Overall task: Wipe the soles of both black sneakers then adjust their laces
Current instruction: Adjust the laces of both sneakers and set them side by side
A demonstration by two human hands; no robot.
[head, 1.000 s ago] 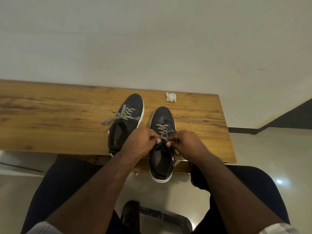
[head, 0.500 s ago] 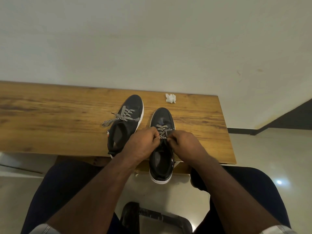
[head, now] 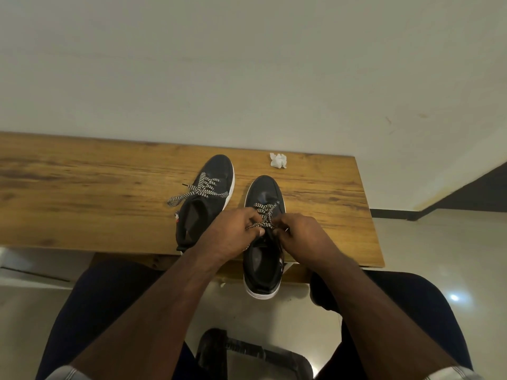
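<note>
Two black sneakers with white soles stand upright on a wooden table (head: 82,204), toes pointing away from me. The right sneaker (head: 262,270) overhangs the near table edge with its heel. My left hand (head: 233,234) and my right hand (head: 301,237) both pinch its black-and-white laces (head: 264,212) over the tongue. The left sneaker (head: 208,193) stands beside it untouched, with its laces (head: 200,189) trailing loose to the left onto the wood.
A crumpled white tissue (head: 278,161) lies near the table's far edge, beyond the right sneaker. A pale wall rises right behind the table. My knees sit under the near edge, and a dark stool base (head: 247,355) stands on the tiled floor between them.
Both hands stay on the right sneaker's laces and have shifted only slightly, with the fingers working the laces a little nearer the toe. The shoes and tissue have not moved.
</note>
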